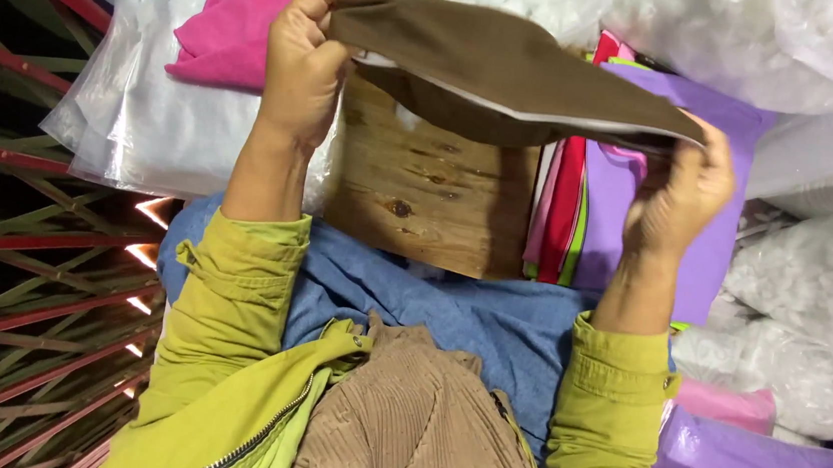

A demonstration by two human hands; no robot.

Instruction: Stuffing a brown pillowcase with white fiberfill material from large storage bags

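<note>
Both hands hold a brown fabric cover stretched across the upper middle of the frame. The left hand pinches its upper-left end between thumb and fingers; the right hand clamps the lower-right end, where a white edge shows along the opening. Below it lies a wooden board, with stacked coloured felt sheets at centre right and bags of white stuffing at the far right.

The risk, as I judge it, is the cover slipping from the narrow left-hand pinch — the fabric is pulled taut. What sits inside the cover is hidden, and the right fingertips are tucked behind the cloth. The dark slatted area at lower left is hard to make out.
</note>
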